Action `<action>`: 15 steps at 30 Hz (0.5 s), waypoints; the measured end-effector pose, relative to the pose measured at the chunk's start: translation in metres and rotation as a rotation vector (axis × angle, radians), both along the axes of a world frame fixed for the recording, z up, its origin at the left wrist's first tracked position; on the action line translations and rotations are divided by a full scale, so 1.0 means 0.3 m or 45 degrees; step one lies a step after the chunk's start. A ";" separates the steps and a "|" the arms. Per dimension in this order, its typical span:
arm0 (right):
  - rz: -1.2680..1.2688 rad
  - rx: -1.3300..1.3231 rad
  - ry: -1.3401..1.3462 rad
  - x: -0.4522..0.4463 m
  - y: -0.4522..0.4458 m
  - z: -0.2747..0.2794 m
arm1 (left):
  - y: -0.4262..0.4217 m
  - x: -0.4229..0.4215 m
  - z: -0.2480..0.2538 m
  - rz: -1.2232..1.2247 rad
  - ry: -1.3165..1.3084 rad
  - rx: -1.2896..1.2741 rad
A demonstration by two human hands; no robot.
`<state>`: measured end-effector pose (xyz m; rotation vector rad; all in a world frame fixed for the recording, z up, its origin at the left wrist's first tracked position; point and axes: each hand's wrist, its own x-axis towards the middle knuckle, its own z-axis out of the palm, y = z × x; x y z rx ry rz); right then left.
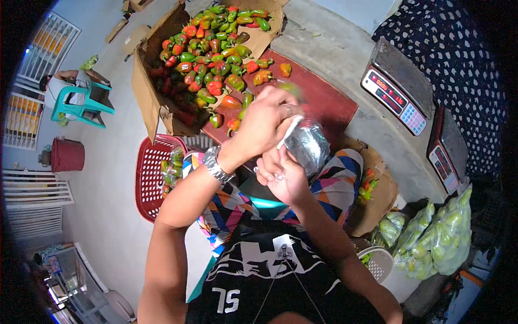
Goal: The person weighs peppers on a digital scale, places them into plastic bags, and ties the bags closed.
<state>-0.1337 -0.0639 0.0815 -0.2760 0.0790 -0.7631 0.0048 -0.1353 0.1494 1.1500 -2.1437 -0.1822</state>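
Observation:
Both my hands meet over my lap around a clear, shiny plastic bag point(308, 144). My left hand point(264, 121), with a metal watch at its wrist, has its fingers curled at the bag's upper edge. A blurred greenish pepper shape shows just past those fingers; whether they touch it I cannot tell. Below, my right hand point(283, 175) pinches the bag's pale rim between thumb and bent fingers. Loose red, green and orange bell peppers point(216, 65) are heaped beyond my hands, some spilling onto a red board point(329, 100).
A cardboard box point(148, 89) surrounds the pepper heap. Left of my knees sits a red perforated basket point(148, 186) with bagged peppers. Two digital scales point(399, 89) stand at right, above bags of green produce point(437, 237). Across the room, a person sits on a teal chair point(81, 105).

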 end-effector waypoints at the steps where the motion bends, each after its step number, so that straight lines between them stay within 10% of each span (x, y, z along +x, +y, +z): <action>1: 0.014 0.046 -0.221 -0.009 -0.006 -0.004 | 0.004 -0.030 0.043 -0.170 0.340 0.324; 5: 0.439 -0.358 -0.648 -0.033 -0.078 -0.094 | 0.061 -0.049 0.060 -0.720 0.879 1.047; 9: 0.228 0.223 0.732 -0.185 -0.067 0.001 | 0.103 0.051 -0.048 -0.592 1.168 1.286; 15: 0.118 -0.552 0.996 -0.154 -0.159 -0.053 | 0.190 0.100 -0.093 0.154 1.161 1.185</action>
